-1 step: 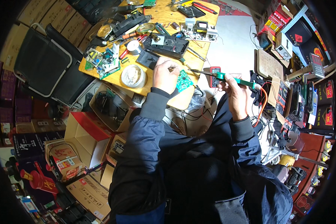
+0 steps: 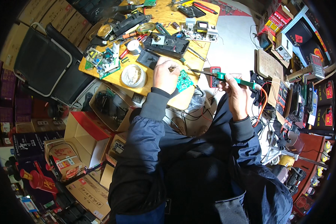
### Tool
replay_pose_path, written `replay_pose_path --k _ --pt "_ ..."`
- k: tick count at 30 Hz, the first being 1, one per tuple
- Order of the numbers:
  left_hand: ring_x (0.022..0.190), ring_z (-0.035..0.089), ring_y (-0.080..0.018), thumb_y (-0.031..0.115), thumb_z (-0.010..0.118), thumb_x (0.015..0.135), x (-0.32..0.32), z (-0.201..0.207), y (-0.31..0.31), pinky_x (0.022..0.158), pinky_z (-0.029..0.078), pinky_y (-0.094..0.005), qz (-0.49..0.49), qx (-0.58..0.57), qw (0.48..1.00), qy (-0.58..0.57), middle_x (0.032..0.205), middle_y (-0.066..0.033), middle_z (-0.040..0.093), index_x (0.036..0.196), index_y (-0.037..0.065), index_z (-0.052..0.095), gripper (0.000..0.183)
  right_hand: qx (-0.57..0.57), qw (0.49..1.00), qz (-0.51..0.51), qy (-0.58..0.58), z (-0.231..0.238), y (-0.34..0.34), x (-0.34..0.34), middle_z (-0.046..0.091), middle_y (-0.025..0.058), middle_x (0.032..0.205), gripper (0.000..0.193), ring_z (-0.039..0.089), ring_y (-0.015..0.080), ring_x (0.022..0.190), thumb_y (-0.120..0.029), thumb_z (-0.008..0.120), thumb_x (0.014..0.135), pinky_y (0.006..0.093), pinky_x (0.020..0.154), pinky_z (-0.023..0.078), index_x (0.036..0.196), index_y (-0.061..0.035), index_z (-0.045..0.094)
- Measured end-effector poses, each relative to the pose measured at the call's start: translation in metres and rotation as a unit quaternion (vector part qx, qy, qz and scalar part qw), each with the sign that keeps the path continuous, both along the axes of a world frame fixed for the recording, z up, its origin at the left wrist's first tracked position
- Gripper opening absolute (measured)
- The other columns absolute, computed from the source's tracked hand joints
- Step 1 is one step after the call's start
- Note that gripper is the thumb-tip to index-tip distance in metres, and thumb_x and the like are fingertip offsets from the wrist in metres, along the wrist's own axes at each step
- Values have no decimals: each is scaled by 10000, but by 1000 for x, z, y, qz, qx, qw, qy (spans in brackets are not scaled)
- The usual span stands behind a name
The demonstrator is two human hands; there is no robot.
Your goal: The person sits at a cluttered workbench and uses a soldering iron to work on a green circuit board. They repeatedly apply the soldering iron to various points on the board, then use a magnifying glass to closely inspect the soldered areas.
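Note:
My right hand (image 2: 237,95) grips a soldering iron (image 2: 221,77) with a green handle and an orange cord. Its dark shaft points left, and the tip hangs above the table's right edge, beside a green circuit board (image 2: 184,81). Over the left side of that board, my left hand (image 2: 165,76) is closed with its fingers curled together. Whatever lies between those fingers is hidden. Just left of this hand stands a round tub (image 2: 133,76) of pale, crumbly material. A black plastic case half (image 2: 148,59) lies right behind the hand.
Further back on the wooden table (image 2: 164,13) are a larger black housing (image 2: 167,44), a solder spool (image 2: 134,47), loose boards (image 2: 104,61) and pliers (image 2: 204,7). A red multimeter (image 2: 215,76) sits beyond the right edge. Open cartons (image 2: 89,138) crowd the lower left, near a black chair (image 2: 43,65).

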State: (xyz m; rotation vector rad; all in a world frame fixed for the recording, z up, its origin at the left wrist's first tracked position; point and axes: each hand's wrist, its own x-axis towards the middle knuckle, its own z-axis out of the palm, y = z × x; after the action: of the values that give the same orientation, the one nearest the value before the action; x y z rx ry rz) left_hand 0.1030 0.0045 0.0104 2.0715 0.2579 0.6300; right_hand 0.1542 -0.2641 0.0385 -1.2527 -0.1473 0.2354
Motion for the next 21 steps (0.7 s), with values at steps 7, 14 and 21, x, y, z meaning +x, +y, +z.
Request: replay_pose_path --k 7,14,21 --pt "857 657 -209 0 770 845 0 1 -3 805 540 -314 -1 14 1000 -9 999 -98 621 899 -23 744 64 13 1000 7 6 2 -1 2 697 123 833 190 708 186 727 -158 696 1027 315 686 599 1027 11 609" --pt "874 652 -213 6 773 846 -8 9 -7 795 532 -316 11 4 1000 -23 1039 -96 627 914 -13 739 78 26 1000 -5 15 7 -2 3 609 49 768 120 674 196 694 -113 672 1031 341 676 573 975 -8 652" --pt "929 655 -204 8 762 868 -31 16 -13 791 538 -318 70 27 996 -55 1081 -81 633 924 10 740 60 34 999 3 12 3 -11 7 609 46 772 112 674 192 724 -109 675 1024 346 703 579 988 -3 660"
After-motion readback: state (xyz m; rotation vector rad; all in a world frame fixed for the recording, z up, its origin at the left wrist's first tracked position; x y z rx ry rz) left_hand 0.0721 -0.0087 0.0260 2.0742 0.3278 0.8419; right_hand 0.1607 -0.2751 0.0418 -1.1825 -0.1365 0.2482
